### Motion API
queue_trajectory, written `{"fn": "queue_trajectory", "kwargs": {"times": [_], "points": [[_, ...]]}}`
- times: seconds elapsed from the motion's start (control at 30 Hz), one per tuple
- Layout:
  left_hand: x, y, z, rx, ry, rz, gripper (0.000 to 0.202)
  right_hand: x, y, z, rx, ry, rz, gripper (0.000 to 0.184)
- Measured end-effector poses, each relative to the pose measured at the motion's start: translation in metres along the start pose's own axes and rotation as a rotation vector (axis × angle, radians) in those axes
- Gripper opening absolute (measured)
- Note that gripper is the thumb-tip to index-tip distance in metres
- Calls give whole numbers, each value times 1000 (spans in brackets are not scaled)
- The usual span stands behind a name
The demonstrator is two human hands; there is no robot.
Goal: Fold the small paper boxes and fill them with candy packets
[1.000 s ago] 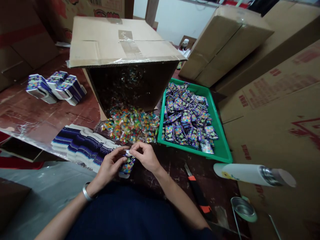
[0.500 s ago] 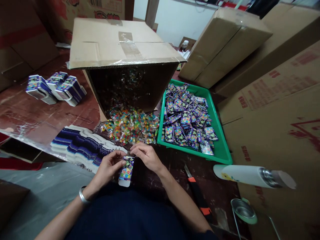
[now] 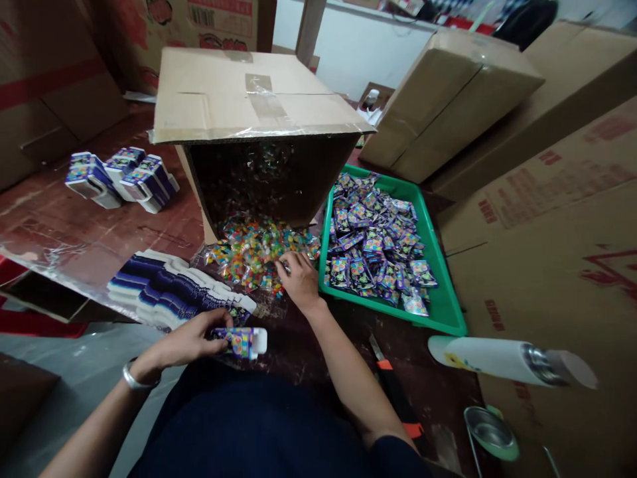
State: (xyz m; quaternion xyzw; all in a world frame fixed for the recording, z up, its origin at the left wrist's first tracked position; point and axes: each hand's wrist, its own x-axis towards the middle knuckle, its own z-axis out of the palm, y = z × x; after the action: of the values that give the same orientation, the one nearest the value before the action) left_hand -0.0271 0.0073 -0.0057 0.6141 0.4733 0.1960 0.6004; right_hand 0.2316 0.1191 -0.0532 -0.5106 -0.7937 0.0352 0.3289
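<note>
My left hand [image 3: 192,340] is closed round a small purple printed box [image 3: 242,342], held on its side just above my lap. My right hand [image 3: 297,277] reaches forward onto the heap of clear packets of coloured beads [image 3: 256,249] that spills from the tipped cardboard box [image 3: 249,126]; its fingers curl down on the packets, and I cannot make out whether they grip one. A fan of flat unfolded purple and white cartons [image 3: 172,295] lies left of my left hand.
A green tray [image 3: 440,292] at the right holds many purple packets. Folded small boxes [image 3: 122,178] stand at the far left. A white flask [image 3: 497,360], a metal cup [image 3: 490,433] and an orange-handled cutter [image 3: 393,385] lie at the right. Big cartons [image 3: 542,179] wall the right side.
My hands have parted. The right hand left the small box and moved forward to the bead packets. The left hand lowered the box and turned it on its side.
</note>
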Motion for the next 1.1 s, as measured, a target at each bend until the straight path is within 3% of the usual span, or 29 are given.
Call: {"fn": "queue_trajectory", "kwargs": {"times": [0.17, 0.3, 0.37, 0.47, 0.6, 0.7, 0.83, 0.93, 1.0, 1.1], "points": [[14, 1, 21, -338, 61, 17, 38, 9, -4, 10, -127, -101, -32, 13], [18, 0, 28, -336, 108, 26, 34, 13, -3, 7, 114, -7, 52, 13], [19, -4, 28, -302, 173, 26, 36, 11, -4, -6, 327, 2, 124, 17], [23, -10, 29, -192, 301, 34, 46, 5, -10, -33, 534, -131, 159, 22], [29, -10, 31, -17, 368, 55, 40, 0, -22, -68, 560, -276, 114, 15], [32, -7, 34, 30, 371, 73, 38, 1, -28, -83, 476, -331, 30, 8], [33, -3, 40, 2, 338, 100, 33, 2, -35, -81, 430, -372, -103, 10], [34, 1, 46, -45, 320, 121, 26, -1, -42, -70, 478, -390, -99, 9], [35, 2, 50, -108, 332, 115, 24, -3, -46, -66, 539, -340, -49, 16], [36, 1, 53, -270, 351, 117, 32, -6, -50, -65, 563, -236, -34, 9]]}}
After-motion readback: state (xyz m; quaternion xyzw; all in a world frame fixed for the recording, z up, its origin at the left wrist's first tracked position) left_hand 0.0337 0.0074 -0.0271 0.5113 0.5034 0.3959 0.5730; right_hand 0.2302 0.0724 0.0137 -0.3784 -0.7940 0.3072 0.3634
